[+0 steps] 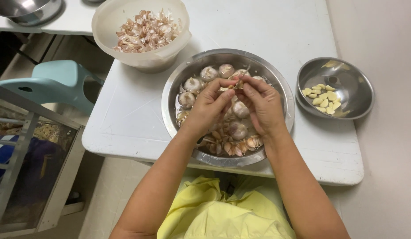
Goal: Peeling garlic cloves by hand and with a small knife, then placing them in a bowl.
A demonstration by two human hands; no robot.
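White table (pixel 125 119) holding big steel basin (pixel 170 95); above it left hand (pixel 210 106) and right hand (pixel 263 104) are pinching one garlic clove (pixel 235 85), peeling skin; next needs finer fingertip pull.

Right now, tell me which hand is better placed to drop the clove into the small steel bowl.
Right hand: it is nearer the small bowl, which sits on its side; the left hand would have to cross over.
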